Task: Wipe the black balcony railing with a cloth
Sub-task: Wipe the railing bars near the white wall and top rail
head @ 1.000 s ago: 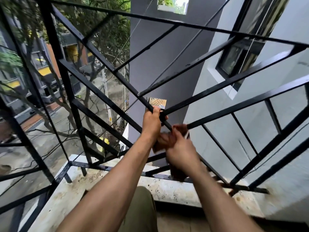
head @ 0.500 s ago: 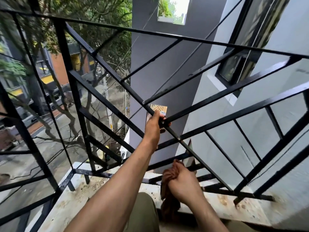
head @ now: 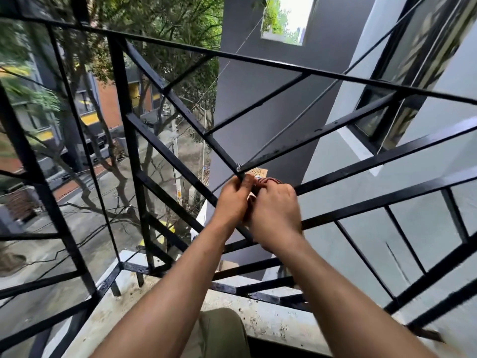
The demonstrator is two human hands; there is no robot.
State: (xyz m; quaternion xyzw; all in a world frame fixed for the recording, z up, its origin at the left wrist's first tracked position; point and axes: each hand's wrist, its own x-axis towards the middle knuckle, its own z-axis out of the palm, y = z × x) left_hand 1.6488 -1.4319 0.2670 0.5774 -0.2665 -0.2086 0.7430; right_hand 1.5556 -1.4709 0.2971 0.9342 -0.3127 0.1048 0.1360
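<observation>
The black balcony railing (head: pixel 178 104) is a cage of crossing metal bars in front of me. My left hand (head: pixel 233 200) grips a slanted bar just below the joint where several bars meet. Right beside it, my right hand (head: pixel 275 213) is curled round the same bar with the reddish-brown cloth (head: pixel 271 180) under its fingers. Only a small edge of the cloth shows above the knuckles; the remainder is hidden by the hand.
A stained concrete ledge (head: pixel 258 321) runs below the railing. A grey pillar (head: pixel 258 99) and a pale wall with a dark-framed window (head: pixel 387 109) stand beyond the bars. Trees and a street lie far below on the left.
My right hand has risen with the cloth from low near the ledge up the slanted bar to beside my left hand. The left hand keeps its grip near the joint.
</observation>
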